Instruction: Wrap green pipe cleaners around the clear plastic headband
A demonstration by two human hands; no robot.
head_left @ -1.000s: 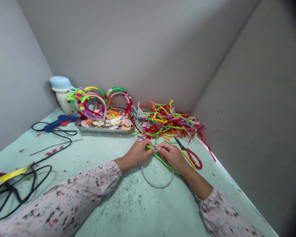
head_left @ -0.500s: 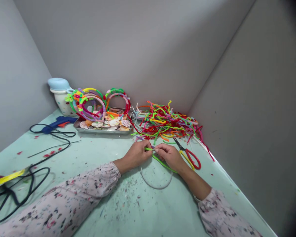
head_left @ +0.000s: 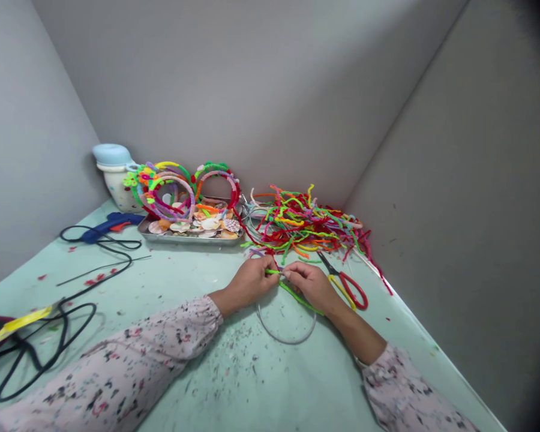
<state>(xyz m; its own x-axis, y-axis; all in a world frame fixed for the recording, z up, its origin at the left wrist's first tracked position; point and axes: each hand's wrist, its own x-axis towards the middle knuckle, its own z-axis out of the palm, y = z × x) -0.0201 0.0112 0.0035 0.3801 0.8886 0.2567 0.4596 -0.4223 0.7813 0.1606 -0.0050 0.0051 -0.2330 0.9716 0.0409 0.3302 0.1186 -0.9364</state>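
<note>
My left hand is closed, with a bright green pipe cleaner pinched at its fingertips. Close against it, my right hand pinches at the same spot, and the green strand's long end trails beneath that palm. A thin grey headband curves out toward me below both hands, its upper part hidden by them. Bits of red and purple pipe cleaner show just behind my fingers. Scissors with red and yellow handles lie to the right of my right hand.
Behind my hands is a heap of coloured pipe cleaners. A metal tray holds shells, with wrapped headbands on it. On the left are a blue glue gun, a dark cord and a blue-lidded white container.
The view has shifted slightly, so everything sits a little further right. My hands keep nearly the same pinch on the green pipe cleaner.
</note>
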